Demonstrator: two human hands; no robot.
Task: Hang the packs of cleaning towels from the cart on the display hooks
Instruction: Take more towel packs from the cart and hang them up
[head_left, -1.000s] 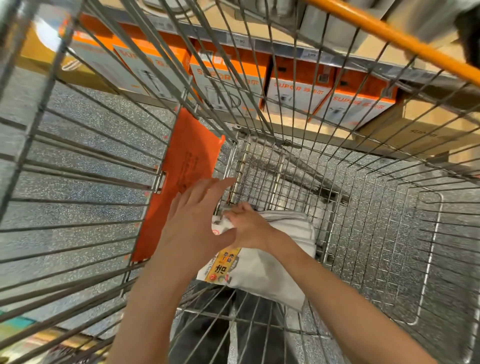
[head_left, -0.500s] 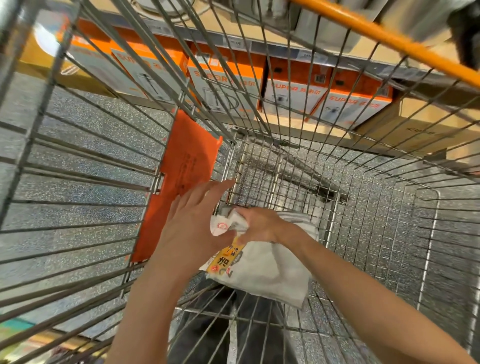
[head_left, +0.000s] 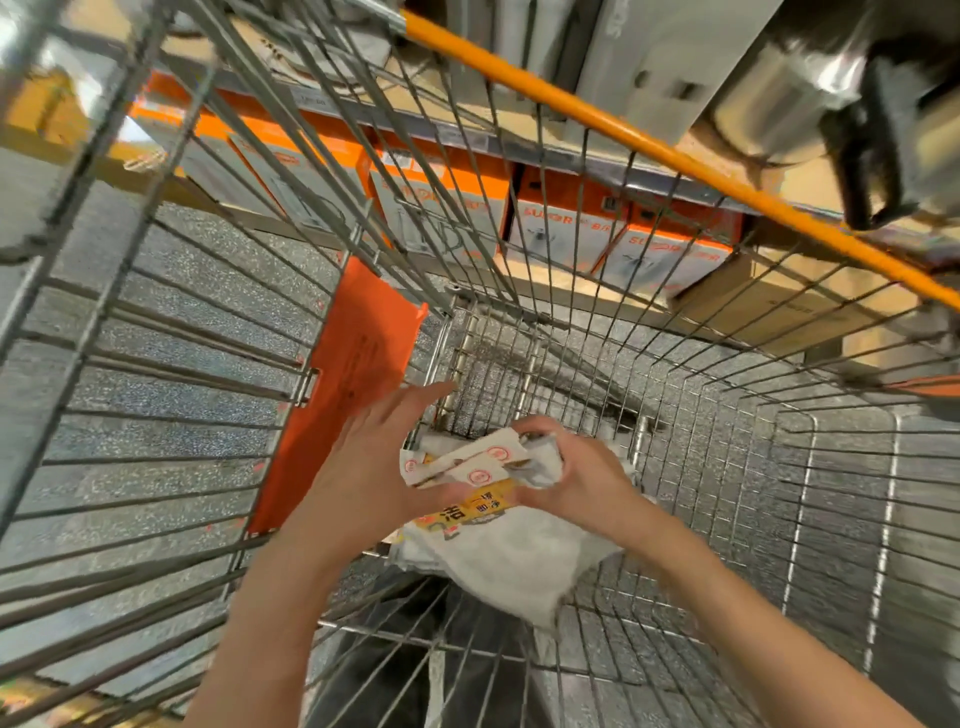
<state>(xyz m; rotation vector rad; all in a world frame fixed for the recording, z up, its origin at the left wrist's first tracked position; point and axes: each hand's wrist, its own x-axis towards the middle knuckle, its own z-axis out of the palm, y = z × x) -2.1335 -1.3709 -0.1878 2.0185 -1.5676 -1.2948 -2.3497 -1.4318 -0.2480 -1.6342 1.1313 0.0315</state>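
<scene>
Head view, looking down into a wire shopping cart (head_left: 649, 395).

Cart: metal grid basket with an orange-coated handle bar (head_left: 623, 130) crossing the upper right. An orange plastic panel (head_left: 353, 374) is fixed on the inside of the basket's left wall.

Packs of cleaning towels (head_left: 498, 556): white cloth in clear wrap with yellow and white printed card headers, held inside the basket, low and near the middle of the view. The card headers (head_left: 462, 460) fan out at the top of the bundle, between the two hands; the white cloth hangs below them. How many packs make up the bundle cannot be told. Whether the lowest part rests on the basket floor cannot be told.

Left hand (head_left: 374, 467): fingers straight and spread, pointing toward the far end of the basket; palm side against the left edge of the card headers. It grips nothing visibly.

Right hand (head_left: 582, 478): fingers curled round the upper part of the bundle, just right of the card headers, gripping it.

Beyond the cart: speckled grey floor (head_left: 156, 332); a low store shelf carrying a row of orange and white appliance boxes (head_left: 561, 228); plain brown cartons (head_left: 779, 306) to their right. A shiny metal object (head_left: 789, 88), blurred, sits at the upper right corner.
</scene>
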